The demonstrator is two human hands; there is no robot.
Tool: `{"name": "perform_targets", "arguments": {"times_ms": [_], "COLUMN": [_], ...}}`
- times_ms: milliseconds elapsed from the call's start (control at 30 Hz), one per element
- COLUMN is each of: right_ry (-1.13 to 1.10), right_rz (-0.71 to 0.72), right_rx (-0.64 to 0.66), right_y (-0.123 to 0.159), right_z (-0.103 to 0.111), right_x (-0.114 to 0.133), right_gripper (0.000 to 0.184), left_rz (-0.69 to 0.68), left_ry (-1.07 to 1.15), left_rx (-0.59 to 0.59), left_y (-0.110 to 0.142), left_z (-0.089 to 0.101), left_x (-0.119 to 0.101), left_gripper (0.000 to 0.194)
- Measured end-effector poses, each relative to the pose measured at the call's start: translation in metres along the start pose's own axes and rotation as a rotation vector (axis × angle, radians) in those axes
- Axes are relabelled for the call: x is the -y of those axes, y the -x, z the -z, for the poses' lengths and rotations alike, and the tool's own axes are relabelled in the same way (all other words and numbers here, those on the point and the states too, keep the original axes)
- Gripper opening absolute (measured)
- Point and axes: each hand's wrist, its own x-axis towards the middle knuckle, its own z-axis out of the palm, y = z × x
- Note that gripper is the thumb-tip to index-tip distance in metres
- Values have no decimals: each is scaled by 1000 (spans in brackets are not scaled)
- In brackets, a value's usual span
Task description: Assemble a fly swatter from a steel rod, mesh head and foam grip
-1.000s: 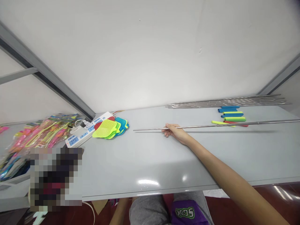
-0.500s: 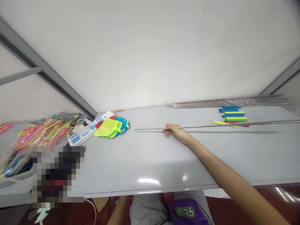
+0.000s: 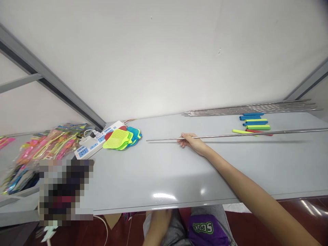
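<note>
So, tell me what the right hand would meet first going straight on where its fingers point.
Probably the pile of perforated fly-swatter heads: the right hand points roughly left along its telescopic metal rod, towards them. Depth is unclear.

The fingers (image 3: 182,145) of the right hand (image 3: 193,142) hold a thin metal rod (image 3: 220,136) above the desk (image 3: 143,181), with more rods (image 3: 246,109) along its back edge, coloured tubes (image 3: 256,121) before them, and perforated paddles (image 3: 118,139) by a power strip (image 3: 94,146) towards the back-left corner.

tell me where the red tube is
In the head view, the red tube lies on the table at right, near the other coloured tubes, partly behind the held rod.
</note>
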Motion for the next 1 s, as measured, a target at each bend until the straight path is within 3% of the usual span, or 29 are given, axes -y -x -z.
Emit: {"name": "perform_targets", "arguments": {"times_ms": [33,133,167,233,333,433,533,600,700,800,1000], "right_ry": [-4,-10,-10,-4,4,10,-2,-18,-32,-27,40], "right_rz": [2,8,10,12,17,18,23,27,22,21,30], "right_rx": [1,7,8,7,7,7,7,11,10,11,15], "right_y": [0,-1,-1,-1,-1,-2,-2,-3,-4,-4,1], "right_z": [0,1,1,1,1,2,1,1,1,2,0], "right_x": [-1,-3,-3,-3,-2,-2,-2,-2,-3,-3,-1], "right_gripper": [38,37,37,37,38,39,39,38,37,37,48], "left_rz": [62,-117,-179,-313,-409,-286,-357,-385,-385,-386,-436], "left_ry": [56,286,357,438,470,212,-98,-198,-290,-347,-401], "left_rx": [13,350,434,461,336,-25,-325,-419,-501,-488,-454], "left_y": [5,18,21,26,24,3,-36,-67,-105,-128,-138], "left_z": [-8,-13,-7,16,67,106,121,121,120,121,125], "left_x": [-10,-46,-57,-77,-98,-105,-98,-87,-66,-50,-41], "left_gripper": [34,39,40,41,33,33,34,39,43,33,29]}}
